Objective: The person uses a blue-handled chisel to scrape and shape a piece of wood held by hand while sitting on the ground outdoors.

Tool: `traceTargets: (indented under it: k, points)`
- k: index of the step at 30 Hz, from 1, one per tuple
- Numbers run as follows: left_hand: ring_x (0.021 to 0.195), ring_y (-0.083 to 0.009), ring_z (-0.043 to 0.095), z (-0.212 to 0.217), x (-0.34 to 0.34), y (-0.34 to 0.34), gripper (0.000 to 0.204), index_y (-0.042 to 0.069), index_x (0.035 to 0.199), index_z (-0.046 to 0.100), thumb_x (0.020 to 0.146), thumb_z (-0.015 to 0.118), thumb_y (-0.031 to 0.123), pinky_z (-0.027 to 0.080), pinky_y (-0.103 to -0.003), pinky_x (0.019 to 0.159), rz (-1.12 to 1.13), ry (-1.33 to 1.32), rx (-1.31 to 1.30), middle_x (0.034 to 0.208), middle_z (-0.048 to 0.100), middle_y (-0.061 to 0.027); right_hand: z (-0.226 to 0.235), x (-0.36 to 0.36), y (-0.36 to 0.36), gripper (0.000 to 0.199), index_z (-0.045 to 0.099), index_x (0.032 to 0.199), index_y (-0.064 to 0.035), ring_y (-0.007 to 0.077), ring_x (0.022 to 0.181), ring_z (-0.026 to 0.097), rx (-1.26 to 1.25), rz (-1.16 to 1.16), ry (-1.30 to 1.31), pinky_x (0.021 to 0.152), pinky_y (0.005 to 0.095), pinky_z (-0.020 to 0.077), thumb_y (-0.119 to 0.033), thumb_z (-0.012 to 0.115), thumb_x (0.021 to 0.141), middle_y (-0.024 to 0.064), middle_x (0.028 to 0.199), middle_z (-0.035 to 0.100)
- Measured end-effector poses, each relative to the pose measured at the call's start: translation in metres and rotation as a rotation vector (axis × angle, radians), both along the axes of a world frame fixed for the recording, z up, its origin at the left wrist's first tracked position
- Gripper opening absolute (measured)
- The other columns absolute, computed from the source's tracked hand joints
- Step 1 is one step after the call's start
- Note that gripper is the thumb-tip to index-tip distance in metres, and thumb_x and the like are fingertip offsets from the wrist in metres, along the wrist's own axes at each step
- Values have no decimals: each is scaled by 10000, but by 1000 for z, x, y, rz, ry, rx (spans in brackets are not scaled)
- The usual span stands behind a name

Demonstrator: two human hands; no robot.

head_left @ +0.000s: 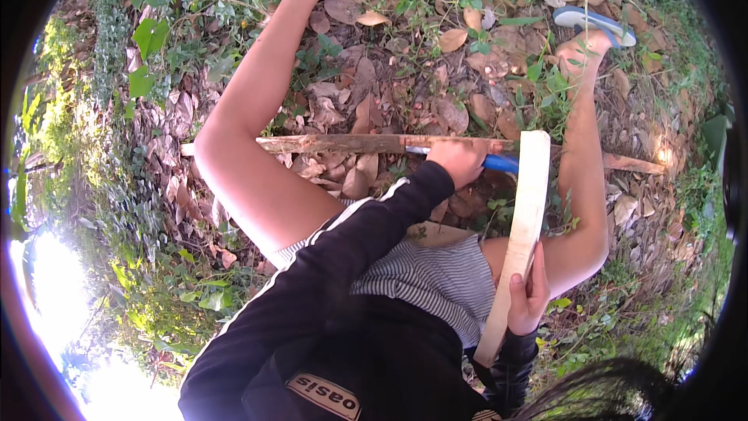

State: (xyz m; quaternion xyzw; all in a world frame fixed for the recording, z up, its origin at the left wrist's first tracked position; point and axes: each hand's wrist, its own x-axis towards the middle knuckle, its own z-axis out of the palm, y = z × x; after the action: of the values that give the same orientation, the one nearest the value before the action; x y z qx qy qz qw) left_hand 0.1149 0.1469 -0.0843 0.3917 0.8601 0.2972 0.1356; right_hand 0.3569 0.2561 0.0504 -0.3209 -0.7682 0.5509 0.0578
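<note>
My left hand (460,162) is closed round a blue-handled tool (501,163). The handle sticks out to the right of the fist, and a short pale bluish part shows on the left; its kind cannot be made out. Just beyond the fist a long brown wooden stick (335,143) lies across between my legs; whether the hand touches it is unclear. My right hand (530,296) grips a pale, slightly curved strip of wood (520,226) near its lower end, thumb and fingers along its edge. The strip stands steeply, its top end overlapping the stick and the tool handle.
My bent legs are spread on both sides, with blue-and-white sandals (596,23) on the feet. Dry brown leaves (366,93) and green plants (148,35) cover the ground. Under the left forearm is a striped grey garment (425,281). Bright light glares at the lower left.
</note>
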Motion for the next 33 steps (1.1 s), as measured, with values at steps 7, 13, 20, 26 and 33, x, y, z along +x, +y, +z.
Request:
traceTargets:
  k: [7, 13, 20, 26, 33]
  points:
    - [609, -326, 666, -9, -5, -2, 231, 88, 858, 553, 776, 673, 268, 535, -461, 542, -4, -12, -38, 687, 654, -124, -4, -3, 0, 614, 235, 1523, 2, 158, 658, 600, -234, -134, -8, 561, 265, 501, -119, 465, 967, 177, 1158, 608]
    - [607, -325, 666, -4, -7, 0, 199, 133, 905, 610, 767, 668, 262, 535, -467, 553, 34, -29, -109, 662, 651, -117, 8, -21, -18, 631, 245, 1519, -5, 145, 616, 607, -428, -155, -79, 503, 251, 507, -218, 480, 973, 145, 1027, 636]
    - [484, -174, 569, 31, -25, -55, 84, 106, 764, 583, 768, 667, 99, 474, -299, 483, 425, -440, 695, 601, 576, -37, 11, -63, 8, 668, 262, 1504, 20, 185, 631, 630, -367, -376, 149, 509, 268, 510, -289, 491, 958, 166, 1114, 592]
    - [403, -97, 280, 42, -56, -103, 261, 98, 640, 364, 858, 504, 63, 256, -282, 431, 633, -790, 1250, 494, 344, 11, 11, -92, 2, 656, 248, 1514, 16, 203, 677, 655, -494, -234, 213, 553, 280, 536, -178, 512, 946, 177, 1241, 579]
    - [479, -68, 359, 24, -31, -106, 267, 81, 657, 426, 822, 622, 5, 283, -248, 457, 644, -831, 1146, 566, 428, 30, 9, -96, -9, 681, 242, 1516, 13, 206, 715, 669, -568, -162, 137, 565, 280, 539, -212, 543, 949, 166, 1180, 603]
